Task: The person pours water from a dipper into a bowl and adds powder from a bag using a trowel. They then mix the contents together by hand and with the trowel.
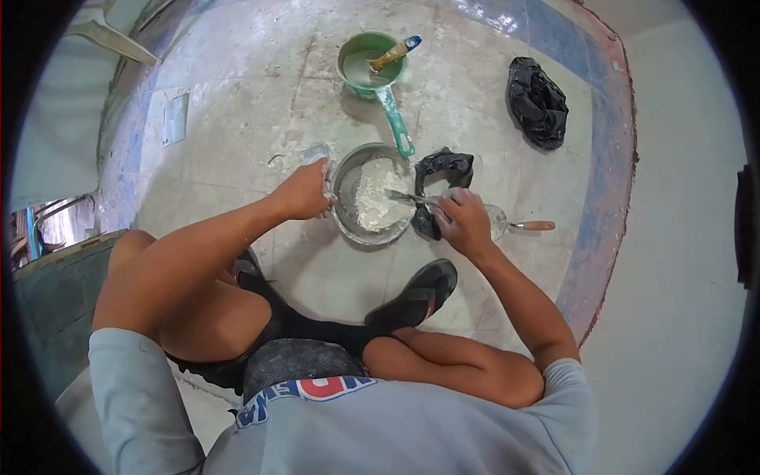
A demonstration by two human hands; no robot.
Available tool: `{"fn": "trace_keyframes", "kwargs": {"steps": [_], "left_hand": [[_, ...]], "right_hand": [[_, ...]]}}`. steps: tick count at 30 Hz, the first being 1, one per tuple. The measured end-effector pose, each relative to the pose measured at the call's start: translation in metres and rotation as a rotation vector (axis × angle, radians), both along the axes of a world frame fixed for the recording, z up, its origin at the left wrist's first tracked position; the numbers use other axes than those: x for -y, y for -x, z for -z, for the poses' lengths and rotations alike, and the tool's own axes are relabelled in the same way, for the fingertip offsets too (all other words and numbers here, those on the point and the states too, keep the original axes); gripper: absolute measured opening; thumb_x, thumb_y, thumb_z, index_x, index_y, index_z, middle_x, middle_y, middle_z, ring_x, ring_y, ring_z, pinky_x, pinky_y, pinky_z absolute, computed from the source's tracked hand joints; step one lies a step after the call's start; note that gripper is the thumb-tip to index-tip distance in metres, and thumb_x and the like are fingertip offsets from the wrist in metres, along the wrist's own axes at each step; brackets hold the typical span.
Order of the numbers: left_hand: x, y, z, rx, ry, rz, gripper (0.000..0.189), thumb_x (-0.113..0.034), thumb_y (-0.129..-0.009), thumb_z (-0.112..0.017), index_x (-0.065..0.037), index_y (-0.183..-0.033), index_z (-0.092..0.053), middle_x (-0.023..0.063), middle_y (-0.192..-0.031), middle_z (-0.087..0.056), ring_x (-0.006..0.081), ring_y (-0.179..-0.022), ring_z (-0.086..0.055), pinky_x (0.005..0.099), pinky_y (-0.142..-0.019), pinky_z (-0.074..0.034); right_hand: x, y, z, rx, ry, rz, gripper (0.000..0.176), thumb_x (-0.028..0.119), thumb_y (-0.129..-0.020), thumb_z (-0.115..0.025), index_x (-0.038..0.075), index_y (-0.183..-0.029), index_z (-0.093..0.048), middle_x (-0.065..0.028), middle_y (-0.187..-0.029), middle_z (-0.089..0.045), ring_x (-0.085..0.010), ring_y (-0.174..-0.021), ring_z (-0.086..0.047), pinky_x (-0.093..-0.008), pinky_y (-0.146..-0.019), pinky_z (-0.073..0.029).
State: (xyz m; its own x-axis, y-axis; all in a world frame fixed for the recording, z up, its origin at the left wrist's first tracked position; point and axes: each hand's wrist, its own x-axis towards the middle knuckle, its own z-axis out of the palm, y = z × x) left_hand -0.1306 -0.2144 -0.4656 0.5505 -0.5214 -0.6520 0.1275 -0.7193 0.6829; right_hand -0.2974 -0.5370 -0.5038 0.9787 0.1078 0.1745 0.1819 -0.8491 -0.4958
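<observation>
A round grey metal bowl (343,223) stands on the floor in front of me, with a mound of off-white powder (374,195) in it. My left hand (307,192) is closed on the bowl's left rim, its fingertips dusted white. From the right, my right hand (463,222) grips a putty knife (405,195), whose metal blade reaches over the rim into the powder. The knife's handle is mostly hidden in my fingers. A crumpled black plastic bag (451,162) lies against the bowl's right side, partly behind my right hand.
Beyond the bowl, a green long-handled dipper (393,119) holds pale liquid and a paintbrush (394,54). Another black bag (538,103) lies at the far right. A wooden-handled trowel (534,226) rests right of my hand. Walls border both sides; the tiled floor (229,119) is dusty.
</observation>
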Motion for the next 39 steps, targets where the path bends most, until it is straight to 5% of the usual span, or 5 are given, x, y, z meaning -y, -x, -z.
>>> {"fn": "trace_keyframes", "kwargs": {"steps": [6, 11, 25, 29, 39], "left_hand": [[-0.011, 0.006, 0.019, 0.12, 0.044, 0.023, 0.033, 0.0, -0.088, -0.072, 0.002, -0.114, -0.051, 0.0194, -0.082, -0.072, 0.0253, -0.067, -0.074, 0.0385, -0.06, -0.06], [-0.005, 0.0, 0.009, 0.037, -0.002, 0.013, 0.036, -0.001, -0.086, -0.073, 0.004, -0.115, -0.051, 0.0193, -0.084, -0.072, 0.0269, -0.07, -0.075, 0.039, -0.063, -0.06], [-0.006, 0.001, 0.009, 0.008, -0.017, -0.017, 0.041, -0.004, -0.084, -0.075, 0.005, -0.118, -0.053, 0.022, -0.089, -0.072, 0.0287, -0.074, -0.075, 0.0407, -0.069, -0.06], [-0.013, 0.002, 0.023, 0.073, 0.009, 0.018, 0.044, -0.004, -0.086, -0.075, 0.006, -0.121, -0.05, 0.02, -0.085, -0.072, 0.026, -0.071, -0.074, 0.0394, -0.065, -0.06], [-0.004, 0.0, 0.005, 0.024, -0.036, 0.043, 0.032, 0.004, -0.094, -0.064, 0.004, -0.12, -0.046, 0.0137, -0.081, -0.067, 0.021, -0.07, -0.073, 0.0353, -0.06, -0.061]], "right_hand": [[0.057, -0.011, -0.017, 0.059, -0.169, 0.161, 0.018, 0.012, -0.083, -0.074, 0.009, -0.101, -0.075, -0.0133, -0.092, -0.071, -0.0346, -0.087, -0.068, -0.0435, -0.077, -0.051], [0.107, 0.007, -0.006, -0.233, -0.129, 0.142, 0.023, 0.017, -0.08, -0.077, 0.007, -0.101, -0.075, -0.0136, -0.095, -0.072, -0.0361, -0.09, -0.068, -0.0426, -0.08, -0.051], [0.101, -0.009, -0.016, -0.339, 0.149, 0.002, 0.037, 0.022, -0.075, -0.08, 0.002, -0.105, -0.074, -0.0194, -0.101, -0.074, -0.0389, -0.095, -0.07, -0.0432, -0.089, -0.055], [0.116, -0.002, 0.045, -0.438, -0.02, 0.045, 0.042, 0.027, -0.074, -0.079, 0.005, -0.109, -0.075, -0.0202, -0.105, -0.074, -0.0396, -0.101, -0.069, -0.0453, -0.094, -0.053], [0.094, -0.011, -0.039, -0.313, -0.152, 0.094, 0.024, 0.014, -0.08, -0.074, 0.001, -0.1, -0.072, -0.0161, -0.092, -0.072, -0.0306, -0.083, -0.069, -0.038, -0.079, -0.054]]}}
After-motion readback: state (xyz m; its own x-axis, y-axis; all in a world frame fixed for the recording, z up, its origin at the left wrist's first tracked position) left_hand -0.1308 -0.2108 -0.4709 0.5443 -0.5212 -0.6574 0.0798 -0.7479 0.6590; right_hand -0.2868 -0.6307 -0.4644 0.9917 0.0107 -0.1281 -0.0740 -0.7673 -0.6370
